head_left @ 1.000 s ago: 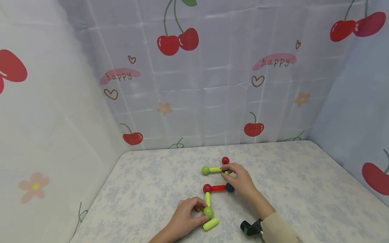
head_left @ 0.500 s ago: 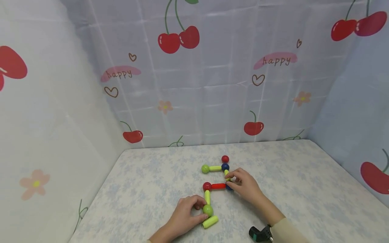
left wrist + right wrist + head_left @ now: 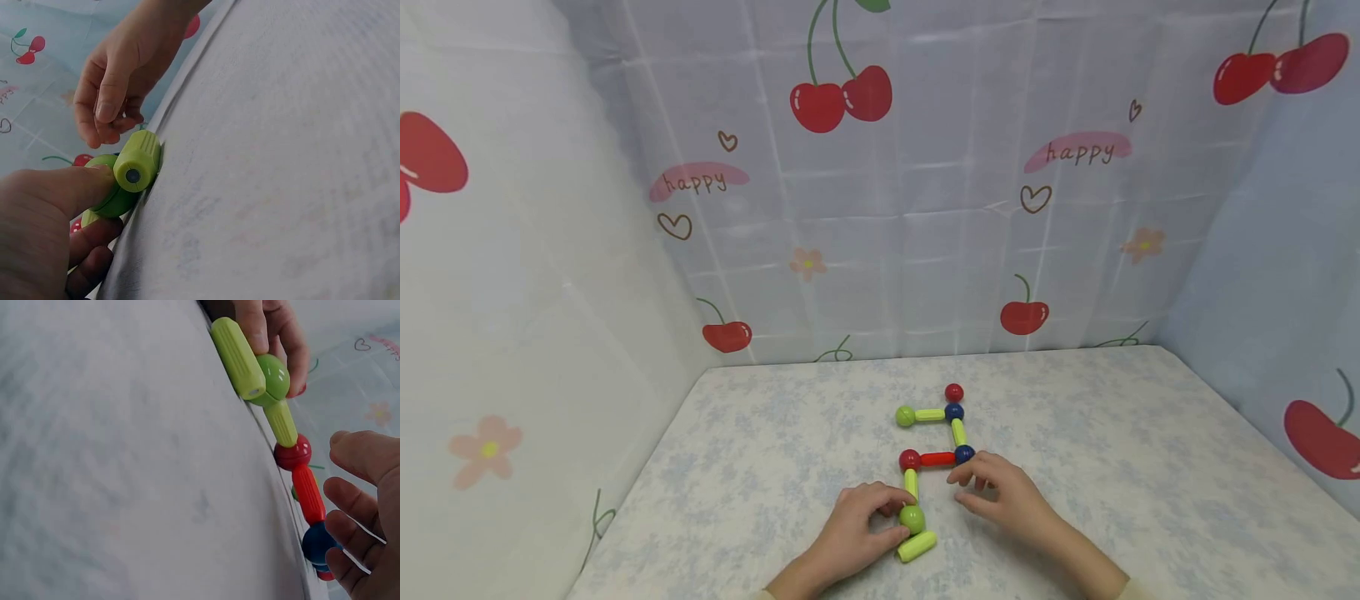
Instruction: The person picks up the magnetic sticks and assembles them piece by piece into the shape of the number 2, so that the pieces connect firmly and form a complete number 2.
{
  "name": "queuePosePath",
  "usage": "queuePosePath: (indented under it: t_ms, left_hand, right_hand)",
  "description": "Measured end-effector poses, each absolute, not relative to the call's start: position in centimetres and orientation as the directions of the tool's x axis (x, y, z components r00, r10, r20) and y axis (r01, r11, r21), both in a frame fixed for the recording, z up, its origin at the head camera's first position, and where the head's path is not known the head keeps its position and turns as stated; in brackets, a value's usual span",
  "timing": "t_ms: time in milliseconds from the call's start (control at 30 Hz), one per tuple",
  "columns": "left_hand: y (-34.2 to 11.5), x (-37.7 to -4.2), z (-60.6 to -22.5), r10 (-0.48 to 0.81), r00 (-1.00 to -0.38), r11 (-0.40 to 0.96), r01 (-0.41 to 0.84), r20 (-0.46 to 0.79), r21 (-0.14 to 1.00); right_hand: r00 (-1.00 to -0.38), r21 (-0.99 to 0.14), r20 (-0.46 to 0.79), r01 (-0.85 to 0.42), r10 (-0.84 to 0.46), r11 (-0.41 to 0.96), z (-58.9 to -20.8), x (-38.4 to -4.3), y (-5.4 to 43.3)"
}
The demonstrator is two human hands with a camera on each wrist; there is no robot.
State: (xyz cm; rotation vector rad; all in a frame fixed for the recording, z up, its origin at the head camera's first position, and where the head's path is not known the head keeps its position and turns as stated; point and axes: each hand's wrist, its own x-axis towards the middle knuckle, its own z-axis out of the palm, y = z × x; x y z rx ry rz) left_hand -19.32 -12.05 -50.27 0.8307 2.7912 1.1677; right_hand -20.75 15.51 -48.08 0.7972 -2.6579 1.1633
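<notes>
A zigzag chain of magnetic balls and rods lies on the table. My left hand [image 3: 855,531] pinches its near green ball [image 3: 912,519] between thumb and fingers. A loose-angled yellow-green rod [image 3: 917,547] touches that ball on the near side; its end face shows in the left wrist view. Beyond the ball come another yellow-green rod [image 3: 912,486], a red ball [image 3: 909,459], a red rod [image 3: 937,459] and a blue ball [image 3: 965,454]. My right hand [image 3: 1009,498] holds nothing, its fingers relaxed, just in front of the blue ball.
The chain's far part has a yellow-green rod [image 3: 958,432], a second blue ball [image 3: 954,412], a sideways rod [image 3: 929,415] and a green ball [image 3: 906,416]. A small red ball [image 3: 954,392] sits behind. A cherry-printed curtain [image 3: 880,217] walls the table [image 3: 760,467].
My right hand has let go of the far yellow-green rod near the blue balls and drawn back toward me. My left hand keeps its grip on the green ball.
</notes>
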Motion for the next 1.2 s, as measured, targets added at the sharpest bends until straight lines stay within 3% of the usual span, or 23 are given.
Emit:
queuePosePath:
  t_ms: [400,900,1200]
  left_hand:
    - [-11.8,-19.3,-50.1,0.46,-0.86,0.599,0.483,0.219,0.639]
    - [-11.4,-19.0,-49.9,0.407,-0.88,0.627,0.463,0.244,0.626]
    - [-11.3,-19.1,-50.2,0.408,-0.886,0.618,0.444,0.219,0.648]
  right_hand:
    - [-0.751,-0.758,0.233,-0.538,-0.618,0.369,-48.7,-19.6,14.3]
    - [-0.719,-0.638,0.257,-0.629,-0.646,0.445,-49.3,-19.0,13.0]
    - [-0.716,-0.661,0.261,-0.621,-0.647,0.42,-49.5,-18.8,13.2]
